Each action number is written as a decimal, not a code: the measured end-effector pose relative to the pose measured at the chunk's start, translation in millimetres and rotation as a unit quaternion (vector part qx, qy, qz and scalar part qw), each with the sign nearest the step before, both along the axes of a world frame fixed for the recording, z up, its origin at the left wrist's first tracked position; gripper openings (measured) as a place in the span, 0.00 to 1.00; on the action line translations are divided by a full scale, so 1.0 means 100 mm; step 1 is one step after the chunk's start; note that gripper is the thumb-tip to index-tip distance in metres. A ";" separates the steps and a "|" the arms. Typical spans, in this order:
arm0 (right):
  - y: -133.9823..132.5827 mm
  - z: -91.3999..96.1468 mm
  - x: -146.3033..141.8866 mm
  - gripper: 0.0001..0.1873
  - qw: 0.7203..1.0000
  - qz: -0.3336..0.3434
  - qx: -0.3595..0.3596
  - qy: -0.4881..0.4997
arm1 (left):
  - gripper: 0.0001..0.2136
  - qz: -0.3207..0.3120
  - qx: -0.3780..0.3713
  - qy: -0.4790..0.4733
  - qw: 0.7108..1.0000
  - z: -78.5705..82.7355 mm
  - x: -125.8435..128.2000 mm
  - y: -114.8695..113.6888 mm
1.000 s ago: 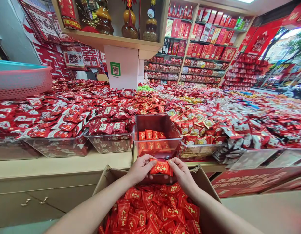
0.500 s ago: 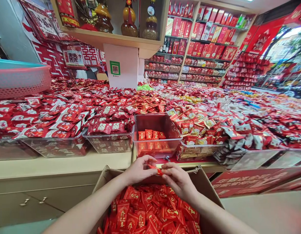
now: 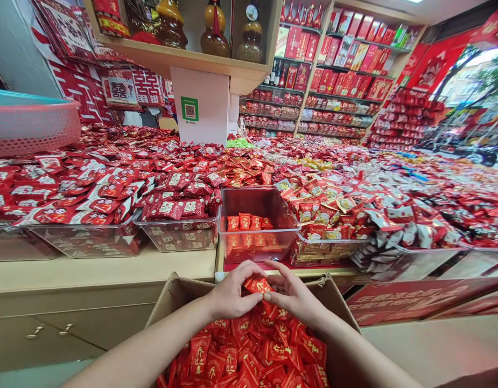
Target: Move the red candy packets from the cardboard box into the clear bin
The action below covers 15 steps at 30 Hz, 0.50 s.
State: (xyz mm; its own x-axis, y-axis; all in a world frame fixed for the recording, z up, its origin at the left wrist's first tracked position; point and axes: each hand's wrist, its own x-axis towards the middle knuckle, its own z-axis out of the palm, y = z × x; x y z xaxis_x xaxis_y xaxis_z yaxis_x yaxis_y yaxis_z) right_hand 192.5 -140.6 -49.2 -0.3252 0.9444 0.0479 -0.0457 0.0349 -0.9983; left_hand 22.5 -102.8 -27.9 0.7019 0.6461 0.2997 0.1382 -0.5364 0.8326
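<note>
My left hand (image 3: 236, 291) pinches a small red candy packet (image 3: 257, 285) with gold characters between thumb and fingers. Closed on that packet's right edge is my right hand (image 3: 294, 297), its thumb near my left thumb and its index finger raised. Both hands are over an open cardboard box (image 3: 168, 295) heaped with similar red candy packets (image 3: 252, 345). Just beyond my hands stands a clear plastic bin (image 3: 260, 237), with upright rows of the same red packets (image 3: 249, 222) along its floor.
Clear bins of dark red packets (image 3: 172, 209) and durian packets (image 3: 325, 215) flank the middle bin. Wrapped sweets cover the display behind. A shelf (image 3: 200, 62) overhangs it, above a white panel with a QR code (image 3: 190, 110). Pink and blue baskets (image 3: 34, 126) stand at left.
The packet in my hands has turned, so its gold-printed face now shows. My right index finger has lifted, and the view has shifted slightly.
</note>
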 end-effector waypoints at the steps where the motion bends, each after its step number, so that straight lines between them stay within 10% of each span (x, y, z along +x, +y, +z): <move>1: 0.00 0.01 0.01 0.31 1.000 0.007 -0.004 0.003 | 0.16 0.003 -0.021 -0.013 1.000 -0.02 0.01 0.00; 9: -0.05 0.47 0.19 0.15 0.991 -0.098 0.068 -0.059 | 0.12 0.092 -0.184 -0.037 0.978 -0.16 0.06 0.10; 15: 0.37 1.17 0.33 0.11 0.908 -0.255 0.265 -0.200 | 0.09 0.096 -0.119 -0.021 0.988 -0.21 0.08 0.10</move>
